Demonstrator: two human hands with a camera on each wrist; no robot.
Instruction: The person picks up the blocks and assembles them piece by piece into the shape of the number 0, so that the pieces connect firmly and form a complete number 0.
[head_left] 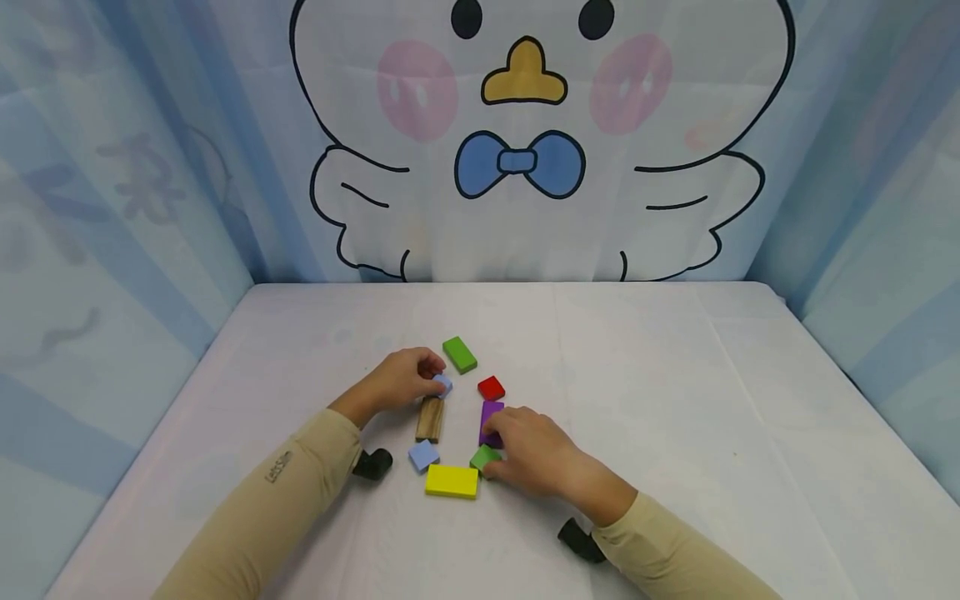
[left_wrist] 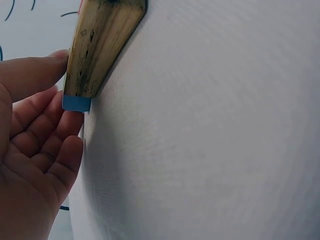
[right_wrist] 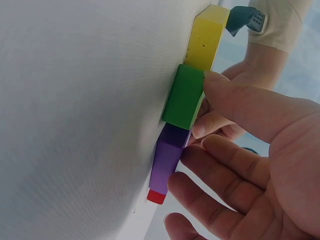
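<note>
Toward the far end of a ring of small blocks, my left hand (head_left: pixel 397 381) pinches a light blue block (head_left: pixel 444 385) between thumb and fingers. That block stands at the end of a brown wooden block (head_left: pixel 430 419). My right hand (head_left: pixel 536 452) is at the ring's right side. Its thumb touches a small green block (right_wrist: pixel 184 95), and its fingers lie loosely beside a purple block (right_wrist: pixel 166 159). A red block (head_left: pixel 491 387) sits just beyond the purple one. Close to the near end are a yellow block (head_left: pixel 452 482) and another light blue block (head_left: pixel 423 456).
A longer green block (head_left: pixel 460 354) lies at the far end of the ring, apart from the others. White cloth covers the table (head_left: pixel 675 375). A curtain with a cartoon face (head_left: pixel 525 167) hangs behind it. Black wrist devices (head_left: pixel 372 464) show beneath both sleeves.
</note>
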